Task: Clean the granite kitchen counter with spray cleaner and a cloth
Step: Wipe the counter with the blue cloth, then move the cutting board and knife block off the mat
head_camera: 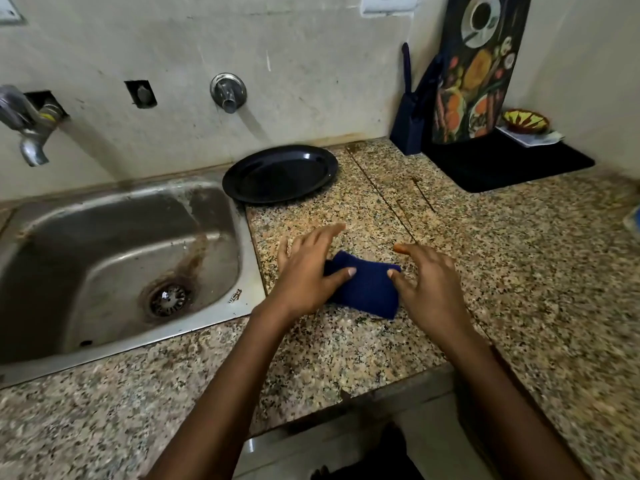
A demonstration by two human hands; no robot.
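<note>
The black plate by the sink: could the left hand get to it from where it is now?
Probably yes. The left hand rests on the blue cloth, and only bare granite counter lies between it and the black plate.

We see a speckled granite counter [502, 258] with a steel sink [114, 251] set into its left part, and dark rust-coloured streaks run along a seam across the stone toward the wall. Lying directly on it are a folded dark blue cloth [367, 289] near the front edge just right of the sink, and a black plate [280, 173] by the wall that overhangs the sink's rim. At the back right corner we find a black mat [512, 164] with a dark blue knife block [408, 129] just beside it.
</note>
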